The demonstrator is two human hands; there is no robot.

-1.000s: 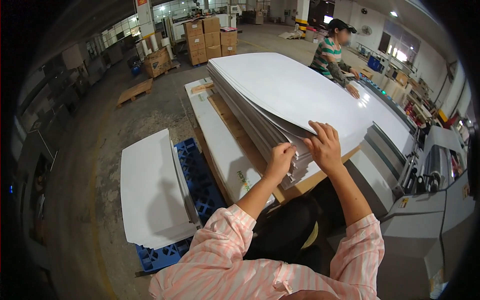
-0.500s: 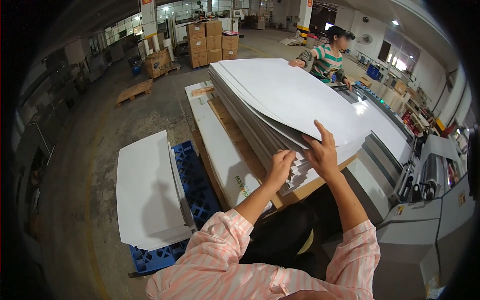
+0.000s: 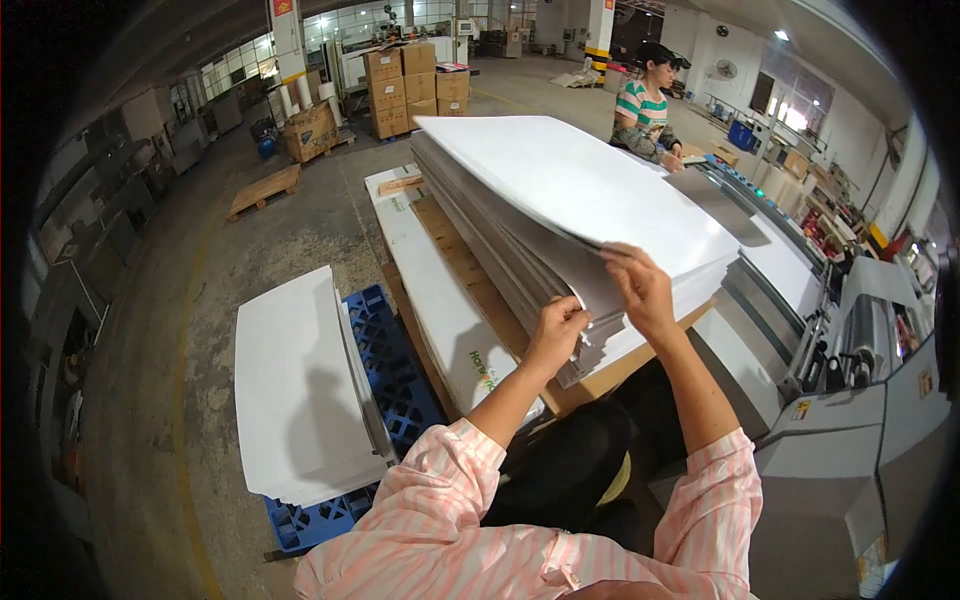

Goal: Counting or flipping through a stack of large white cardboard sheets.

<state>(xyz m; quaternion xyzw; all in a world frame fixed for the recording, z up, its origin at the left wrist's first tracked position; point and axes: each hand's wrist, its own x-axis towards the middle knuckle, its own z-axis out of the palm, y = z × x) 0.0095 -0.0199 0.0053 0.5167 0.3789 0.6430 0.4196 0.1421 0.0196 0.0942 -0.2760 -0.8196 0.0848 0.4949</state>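
A: What is your right hand (image 3: 642, 290) doing?

B: It pinches the raised near edge of the top sheet (image 3: 560, 170); your thumb is mostly hidden. The sheet is white and wide, bowing up along its left side and lying on a tall stack (image 3: 470, 210) in front of you.

A: And your left hand (image 3: 556, 335)?

B: It is curled at the stack's near corner, lower than your right and just beside it. Thumb and forefinger are close together, but whether paper is caught between them, you cannot tell.

A: What is around you?

B: Left of the stack runs a long white panel (image 3: 440, 320). Farther left, a smaller pile (image 3: 285, 370) of white sheets rests on a blue pallet (image 3: 390, 350). To your right stands a grey machine (image 3: 820, 470) with rollers.

A: Is anyone near you?

B: Past the stack's far side, a co-worker (image 3: 640, 105) in a striped top has both hands low, near the machine. Brown boxes (image 3: 390, 95) are stacked well behind, to the left.
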